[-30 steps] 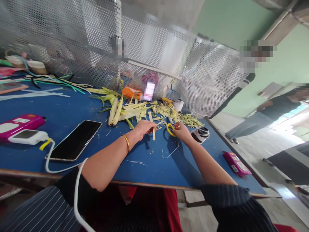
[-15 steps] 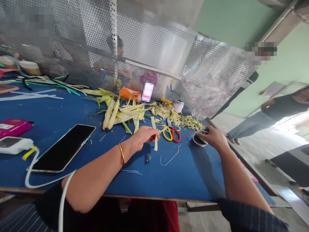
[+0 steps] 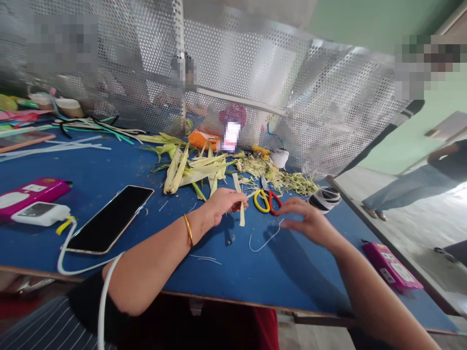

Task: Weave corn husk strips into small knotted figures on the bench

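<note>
My left hand [image 3: 228,203], with a gold bangle on the wrist, is closed in a pinch on a narrow pale strip of corn husk [image 3: 242,214] above the blue table. My right hand [image 3: 310,221] hovers to the right with thumb and fingers apart and nothing visible between them. Just beyond it sits a spool [image 3: 324,199] with a white rim and dark sides. Scissors [image 3: 262,200] with one yellow and one red handle lie between my hands. A curved piece of white thread [image 3: 266,244] lies on the table, one end close to my right fingertips.
Corn husks [image 3: 199,175] and a heap of shredded husk [image 3: 292,181] lie at the back, before a perforated metal screen [image 3: 241,58]. A phone [image 3: 111,221], white cable [image 3: 62,257] and magenta devices [image 3: 392,267] rest at the sides. A person stands at right.
My right hand has let go of the spool and moved left towards the scissors, its fingers apart. My left hand still pinches the husk strip. The view has turned slightly right.
</note>
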The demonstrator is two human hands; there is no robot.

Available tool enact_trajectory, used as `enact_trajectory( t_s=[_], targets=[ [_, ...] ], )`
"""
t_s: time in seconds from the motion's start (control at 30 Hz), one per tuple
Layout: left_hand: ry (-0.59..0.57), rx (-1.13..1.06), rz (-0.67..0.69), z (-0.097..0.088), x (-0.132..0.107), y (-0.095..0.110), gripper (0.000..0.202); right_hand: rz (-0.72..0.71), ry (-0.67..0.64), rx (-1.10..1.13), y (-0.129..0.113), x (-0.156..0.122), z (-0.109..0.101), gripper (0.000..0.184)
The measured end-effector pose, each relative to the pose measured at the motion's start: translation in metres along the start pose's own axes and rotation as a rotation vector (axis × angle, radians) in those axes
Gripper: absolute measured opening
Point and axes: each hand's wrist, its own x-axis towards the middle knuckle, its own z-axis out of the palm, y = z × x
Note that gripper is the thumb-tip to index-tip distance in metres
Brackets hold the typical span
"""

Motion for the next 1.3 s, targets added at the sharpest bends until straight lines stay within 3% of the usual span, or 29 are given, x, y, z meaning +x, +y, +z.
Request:
enact_trajectory(
  t_s=[0.07, 0.13, 0.23, 0.37, 0.47, 0.57, 0.73, 0.83, 0.9, 1.07, 1.17, 1.3],
  targets=[
    [-0.002, -0.008, -0.009, 0.001, -0.001, 0.0, 0.015, -0.095, -0.176, 0.106, -0.022, -0.005, 0.022, 0.017],
    [-0.004, -0.014, -0.013, 0.001, -0.002, 0.0, 0.015, -0.101, -0.204, 0.13, -0.032, -0.006, 0.04, 0.012],
    [-0.012, -0.027, -0.016, 0.002, -0.003, 0.001, 0.014, -0.1, -0.205, 0.173, -0.034, -0.006, 0.054, 0.019],
    [-0.017, -0.049, -0.024, 0.002, -0.006, 0.004, 0.012, -0.04, -0.139, 0.272, -0.038, -0.001, 0.05, 0.022],
    [-0.033, -0.057, -0.017, 0.001, -0.008, 0.007, 0.012, 0.148, -0.072, 0.5, -0.045, 0.015, 0.043, 0.026],
    [-0.055, -0.094, -0.016, -0.003, -0.008, 0.01, 0.01, 0.323, -0.11, 0.633, -0.053, 0.041, 0.037, 0.032],
    [-0.127, -0.243, -0.2, -0.009, -0.008, 0.019, 0.01, 0.342, -0.036, 0.694, -0.061, 0.072, 0.042, 0.034],
    [-0.194, -0.268, -0.296, -0.007, -0.008, 0.017, 0.012, 0.314, 0.067, 0.709, -0.057, 0.071, 0.05, 0.03],
    [-0.189, -0.228, -0.285, -0.005, -0.007, 0.012, 0.009, 0.29, 0.101, 0.71, -0.051, 0.065, 0.053, 0.026],
    [-0.107, -0.137, -0.149, 0.001, -0.005, 0.001, 0.014, 0.333, 0.014, 0.698, -0.044, 0.055, 0.052, 0.025],
    [-0.026, -0.14, -0.074, 0.003, -0.006, 0.002, 0.02, 0.382, -0.036, 0.562, -0.047, 0.053, 0.051, 0.019],
    [0.047, -0.138, -0.016, 0.004, -0.007, 0.006, 0.02, 0.284, 0.0, 0.38, -0.05, 0.051, 0.051, 0.018]
  ],
)
